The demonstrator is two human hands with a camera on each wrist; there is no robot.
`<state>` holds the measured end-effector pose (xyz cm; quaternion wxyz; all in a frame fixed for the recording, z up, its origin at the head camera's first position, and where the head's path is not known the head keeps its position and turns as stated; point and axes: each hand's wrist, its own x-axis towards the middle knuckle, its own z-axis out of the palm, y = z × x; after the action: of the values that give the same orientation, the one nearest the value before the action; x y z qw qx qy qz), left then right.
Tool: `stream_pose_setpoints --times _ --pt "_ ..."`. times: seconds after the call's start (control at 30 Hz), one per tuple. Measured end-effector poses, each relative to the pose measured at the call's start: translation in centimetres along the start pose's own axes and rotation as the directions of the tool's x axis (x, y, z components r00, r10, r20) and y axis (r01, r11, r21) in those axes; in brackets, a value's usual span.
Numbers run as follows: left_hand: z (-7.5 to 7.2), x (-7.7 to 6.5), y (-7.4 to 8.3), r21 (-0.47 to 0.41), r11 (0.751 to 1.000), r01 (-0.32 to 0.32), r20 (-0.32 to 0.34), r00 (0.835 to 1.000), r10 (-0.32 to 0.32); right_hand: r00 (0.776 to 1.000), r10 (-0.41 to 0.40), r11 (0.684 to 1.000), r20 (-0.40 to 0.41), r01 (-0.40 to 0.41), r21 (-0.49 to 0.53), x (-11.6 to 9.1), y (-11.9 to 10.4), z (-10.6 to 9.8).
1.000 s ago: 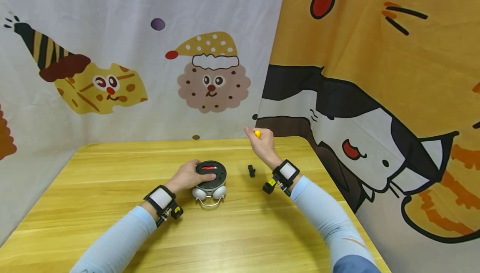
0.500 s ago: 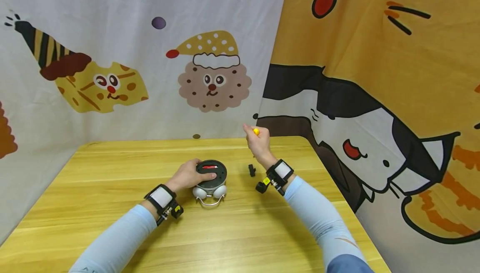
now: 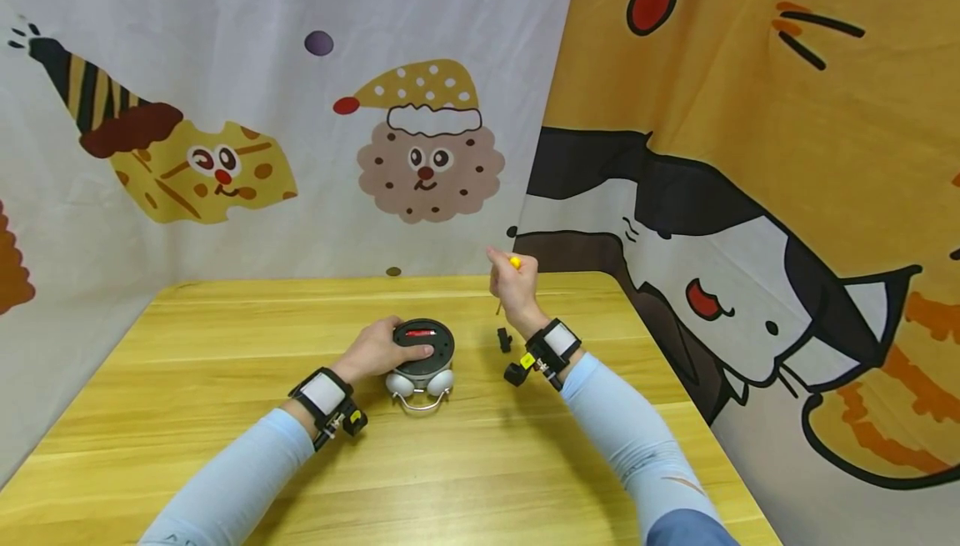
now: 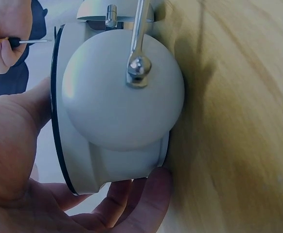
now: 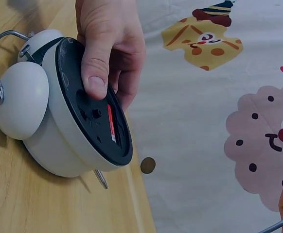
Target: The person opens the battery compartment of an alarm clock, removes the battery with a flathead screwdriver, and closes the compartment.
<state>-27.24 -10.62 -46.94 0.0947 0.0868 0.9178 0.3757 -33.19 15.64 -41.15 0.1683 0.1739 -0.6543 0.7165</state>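
Observation:
A white twin-bell alarm clock (image 3: 423,371) lies face down on the table, its black back (image 5: 90,104) facing up. A red battery (image 5: 111,123) shows in the uncovered slot in that back. My left hand (image 3: 375,352) grips the clock, thumb pressed on the back and fingers curled under the side. Up and to the right of it, my right hand (image 3: 517,286) holds a screwdriver (image 4: 34,41) in its fist. The yellow end of the handle pokes out above the thumb side, and the thin metal shaft (image 5: 274,226) sticks out from the fist, apart from the clock.
A small black plastic piece (image 3: 504,340) lies on the wooden table (image 3: 480,463), right of the clock and below my right hand. Printed cloth curtains (image 3: 255,254) stand behind the table and along its right side.
My right hand has moved a little left and turned, bringing the screwdriver's shaft into sight below the fist. The left hand and the clock stay put.

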Motion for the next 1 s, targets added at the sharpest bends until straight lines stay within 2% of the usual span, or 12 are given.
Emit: stream_pose_setpoints --times 0.33,0.7,1.0 --pt "0.1 0.1 0.0 -0.008 1.000 0.004 0.000 1.000 -0.004 0.997 -0.065 0.997 0.033 0.063 0.036 -0.2 -0.2 0.7" --pt "0.0 0.2 0.0 -0.027 0.999 0.021 0.001 1.000 -0.021 0.991 0.012 0.990 0.135 -0.032 0.140 -0.3 -0.4 2.1" --pt "0.1 0.3 -0.1 -0.021 1.000 0.019 -0.005 1.000 -0.019 0.987 0.026 0.988 0.161 -0.050 0.146 -0.8 0.2 3.4"
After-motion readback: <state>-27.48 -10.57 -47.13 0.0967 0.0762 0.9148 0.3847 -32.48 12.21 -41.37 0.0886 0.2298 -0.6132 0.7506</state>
